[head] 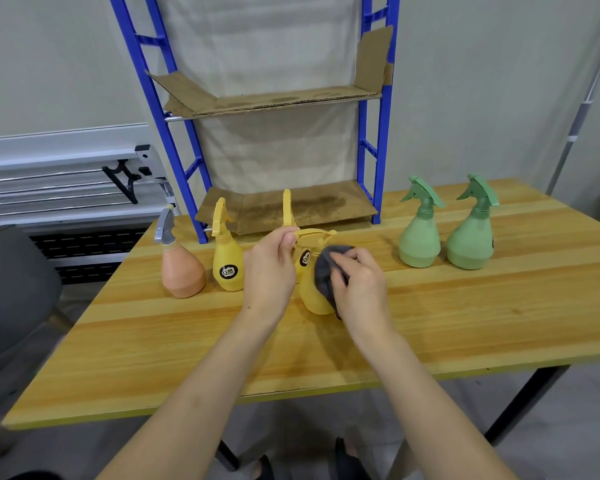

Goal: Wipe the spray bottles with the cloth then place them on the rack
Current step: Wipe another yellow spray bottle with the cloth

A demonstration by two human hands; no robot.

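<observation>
Standing over the wooden table (430,327), the person works on a yellow spray bottle (314,296) held near the middle of the tabletop. The left hand (269,271) has its fingers and thumb curled round the bottle's trigger head, pinching it at the top. The right hand (359,289) presses a grey cloth (326,268) against the bottle's right side, fingers bent over the bunched fabric, so most of that flank is covered. Whether the bottle's base touches the table I cannot tell from here.

Behind the left hand another yellow bottle (288,209) shows only its trigger top. Further left stands a third yellow bottle (226,261) with a dark round label, and just beside it a peach bottle (182,271) with a grey sprayer. Well off to the right, two green bottles stand upright near each other (the nearer one (419,240) and the outer one (471,240)).

At the back of the table stands the blue rack (381,133), its shelves lined with brown cardboard (291,206); no bottle sits on either shelf in view. A grey chair (11,289) sits off the table's left edge, and the person's dark sandals (347,459) show below the near edge.
</observation>
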